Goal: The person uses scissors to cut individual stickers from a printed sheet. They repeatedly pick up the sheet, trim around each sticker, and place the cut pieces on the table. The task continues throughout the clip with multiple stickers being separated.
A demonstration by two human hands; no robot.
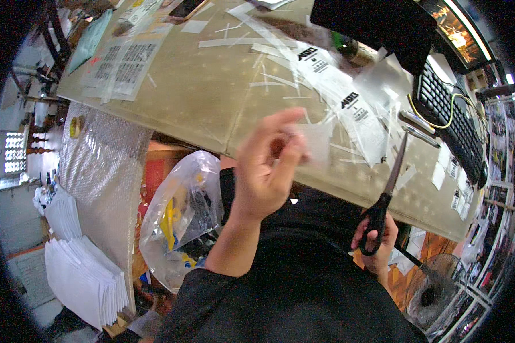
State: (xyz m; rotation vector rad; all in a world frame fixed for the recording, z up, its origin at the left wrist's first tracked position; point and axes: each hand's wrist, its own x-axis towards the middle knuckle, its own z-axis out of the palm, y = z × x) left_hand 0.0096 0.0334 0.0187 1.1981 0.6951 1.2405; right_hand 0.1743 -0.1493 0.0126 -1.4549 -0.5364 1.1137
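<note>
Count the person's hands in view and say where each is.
2: the left hand, blurred, by the near edge of the table; the right hand, farther right, holding scissors.

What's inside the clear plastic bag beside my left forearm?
The clear plastic bag shows yellow pieces and blue bits inside. Your left sleeve covers part of it; whatever lies beneath them can't be seen.

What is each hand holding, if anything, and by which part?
The right hand holds scissors by the black handles; the left hand is blurred, so whether it holds the pale piece beside it cannot be told.
</note>
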